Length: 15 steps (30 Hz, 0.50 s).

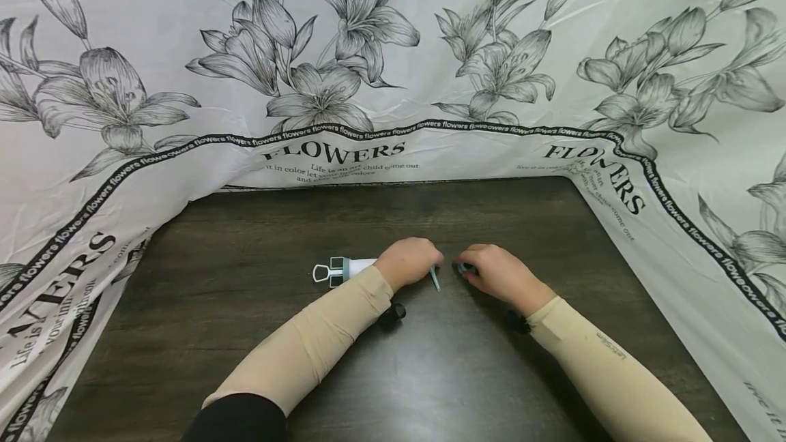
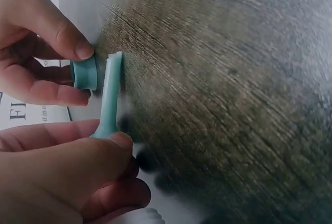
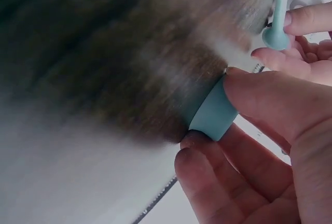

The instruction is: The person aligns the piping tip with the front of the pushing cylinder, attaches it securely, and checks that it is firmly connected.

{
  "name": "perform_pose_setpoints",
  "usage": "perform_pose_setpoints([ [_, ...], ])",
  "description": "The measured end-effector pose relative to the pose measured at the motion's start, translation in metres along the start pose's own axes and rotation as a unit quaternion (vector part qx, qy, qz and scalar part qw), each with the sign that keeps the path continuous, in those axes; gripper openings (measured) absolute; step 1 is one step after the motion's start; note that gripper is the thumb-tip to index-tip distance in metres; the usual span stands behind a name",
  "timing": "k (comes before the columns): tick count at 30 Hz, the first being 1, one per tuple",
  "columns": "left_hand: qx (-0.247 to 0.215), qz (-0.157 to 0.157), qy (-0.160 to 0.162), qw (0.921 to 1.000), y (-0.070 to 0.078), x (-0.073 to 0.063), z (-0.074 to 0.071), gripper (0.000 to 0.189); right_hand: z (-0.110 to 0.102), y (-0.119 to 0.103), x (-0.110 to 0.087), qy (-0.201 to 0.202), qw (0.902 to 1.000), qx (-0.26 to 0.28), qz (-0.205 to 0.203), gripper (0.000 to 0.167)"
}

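Observation:
My left hand (image 1: pixel 410 261) pinches a slim teal nozzle (image 2: pixel 109 99) by its flared base between thumb and fingers, the narrow tube pointing away from the fingertips. Across a small gap, my right hand (image 1: pixel 502 277) holds a short teal ring (image 3: pixel 213 112), thumb on one edge and fingertips on the other. Nozzle and ring are apart. A white tube with teal end fittings (image 1: pixel 361 266) and a white loop handle (image 1: pixel 321 273) lies on the table to the left; my left hand and sleeve cover its right part in the head view.
The dark wood-grain table (image 1: pixel 399 387) is bordered at the back and sides by white cloth (image 1: pixel 473 155) printed with flowers and lettering. A black wrist device (image 1: pixel 393 312) shows under the left wrist, another (image 1: pixel 518 321) under the right.

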<state>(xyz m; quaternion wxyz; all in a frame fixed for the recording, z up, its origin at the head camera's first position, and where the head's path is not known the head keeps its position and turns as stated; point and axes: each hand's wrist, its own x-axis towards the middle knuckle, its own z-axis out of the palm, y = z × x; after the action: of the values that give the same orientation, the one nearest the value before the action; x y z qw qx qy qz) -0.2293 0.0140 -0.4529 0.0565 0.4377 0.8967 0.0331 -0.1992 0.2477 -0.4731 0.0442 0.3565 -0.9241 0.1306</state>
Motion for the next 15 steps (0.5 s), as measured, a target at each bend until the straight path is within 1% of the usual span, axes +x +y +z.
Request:
perform_pose_setpoints([
  [3,0.007,0.000,0.001,1.0000,-0.0005,-0.0015,-0.0004,0.017,0.0005,-0.0014,0.0028,0.000,1.0000,0.008,0.000,0.031],
  [8,0.003,0.012,-0.003,0.9999,-0.0005,0.0002,0.0024,0.017,-0.0001,-0.0017,0.0023,0.000,0.9999,0.013,0.007,0.031],
  [12,0.022,0.007,-0.013,0.9996,-0.0010,0.0016,0.0016,0.010,-0.0006,-0.0015,0.0024,0.000,0.9999,0.011,0.009,0.030],
  [14,0.030,0.009,-0.005,0.9995,-0.0019,0.0014,0.0005,0.007,-0.0006,-0.0016,0.0022,0.002,0.9999,0.013,0.007,0.030],
  [15,0.027,0.011,0.003,0.9996,-0.0024,0.0011,-0.0002,0.005,-0.0005,-0.0016,0.0018,0.003,0.9999,0.015,0.006,0.030],
])
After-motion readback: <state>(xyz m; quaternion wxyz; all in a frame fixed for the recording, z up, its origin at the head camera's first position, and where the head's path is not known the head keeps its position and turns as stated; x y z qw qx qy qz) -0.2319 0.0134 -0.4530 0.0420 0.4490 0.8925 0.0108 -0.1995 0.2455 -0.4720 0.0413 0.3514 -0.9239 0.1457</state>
